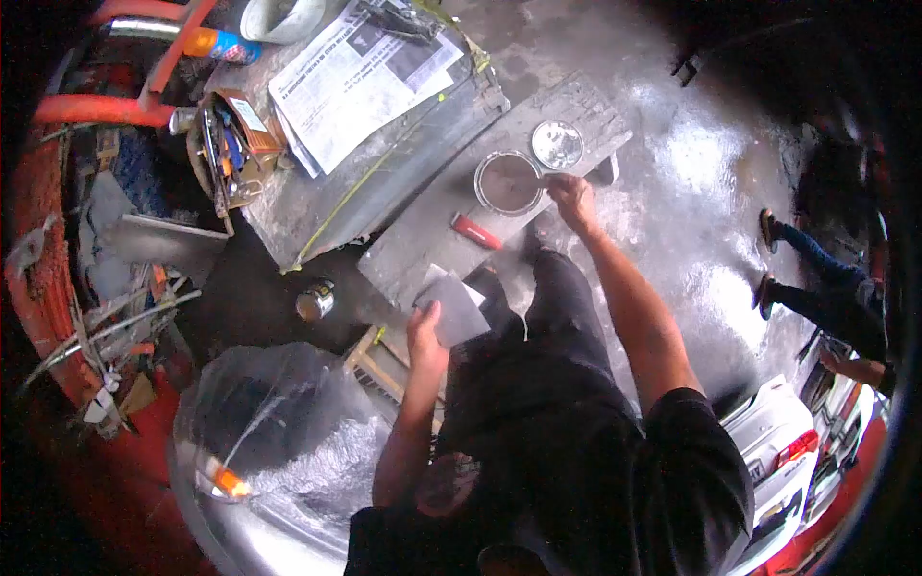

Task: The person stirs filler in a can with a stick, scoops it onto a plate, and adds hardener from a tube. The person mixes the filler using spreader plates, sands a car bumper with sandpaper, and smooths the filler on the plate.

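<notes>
My left hand (428,338) is closed on a flat grey rectangular sheet (457,313), with a whiter edge showing behind it. The sheet is held near my legs, by the lower end of a worn bench (408,240). At the right rim of an open round tin (507,184) filled with grey-brown paste is my right hand (573,200). Its fingers are pinched together; what is between them is too small to make out. The tin's round lid (557,144), smeared with paste, lies beside it. A red tube (475,230) rests on the bench below the tin.
Newspaper sheets (346,82) lie on a grey panel (384,163) at upper left, near a box of tools (235,144). A small can (315,301) stands on the floor. Plastic film (288,432) covers something at lower left. A person (831,288) and a white car (778,432) are right.
</notes>
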`<state>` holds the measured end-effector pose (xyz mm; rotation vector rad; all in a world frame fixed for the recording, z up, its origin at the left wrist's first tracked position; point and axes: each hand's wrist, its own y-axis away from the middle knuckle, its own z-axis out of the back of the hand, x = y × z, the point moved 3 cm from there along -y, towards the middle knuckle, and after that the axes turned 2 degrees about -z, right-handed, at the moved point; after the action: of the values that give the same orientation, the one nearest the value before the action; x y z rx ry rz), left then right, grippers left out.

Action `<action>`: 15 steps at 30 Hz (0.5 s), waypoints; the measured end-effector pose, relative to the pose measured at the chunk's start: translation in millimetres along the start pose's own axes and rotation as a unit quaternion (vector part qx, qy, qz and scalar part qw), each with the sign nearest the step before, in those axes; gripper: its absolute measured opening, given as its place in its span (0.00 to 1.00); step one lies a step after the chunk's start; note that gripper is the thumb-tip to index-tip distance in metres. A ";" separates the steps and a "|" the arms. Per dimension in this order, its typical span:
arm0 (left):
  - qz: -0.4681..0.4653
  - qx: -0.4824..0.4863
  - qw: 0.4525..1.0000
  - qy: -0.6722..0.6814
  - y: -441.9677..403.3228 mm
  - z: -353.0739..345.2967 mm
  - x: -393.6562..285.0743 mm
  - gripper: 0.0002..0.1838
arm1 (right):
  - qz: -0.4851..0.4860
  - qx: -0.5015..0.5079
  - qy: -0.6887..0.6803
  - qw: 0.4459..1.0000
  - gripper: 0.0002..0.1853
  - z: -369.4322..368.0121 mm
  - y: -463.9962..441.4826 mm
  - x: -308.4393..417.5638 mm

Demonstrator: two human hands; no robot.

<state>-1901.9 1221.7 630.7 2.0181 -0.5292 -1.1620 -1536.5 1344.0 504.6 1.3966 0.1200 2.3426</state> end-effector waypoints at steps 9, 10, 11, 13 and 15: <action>-0.026 -0.012 0.998 -0.047 -54.2 48.6 -64.3 0.22 | -0.198 -0.145 -0.336 0.909 0.19 -4.0 47.1 -40.8; -0.030 -0.001 0.999 -0.040 -61.2 54.6 -66.2 0.22 | -0.203 -0.173 -0.320 0.909 0.18 1.1 56.6 -31.4; -0.035 0.009 0.999 -0.034 -63.7 54.3 -69.0 0.23 | -0.201 -0.177 -0.317 0.910 0.18 8.0 67.2 -26.1; -0.034 0.012 0.999 -0.033 -74.5 53.0 -69.1 0.21 | -0.098 -0.122 -0.269 0.950 0.17 24.4 83.4 -6.9; -0.051 -0.007 0.996 -0.072 -95.8 60.4 -61.7 0.19 | -0.165 -0.175 -0.351 0.905 0.17 35.1 94.6 9.3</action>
<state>-1986.1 1300.4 572.6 1.9797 -0.4930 -1.3753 -1538.6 1256.6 555.8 1.7625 -0.2428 1.3937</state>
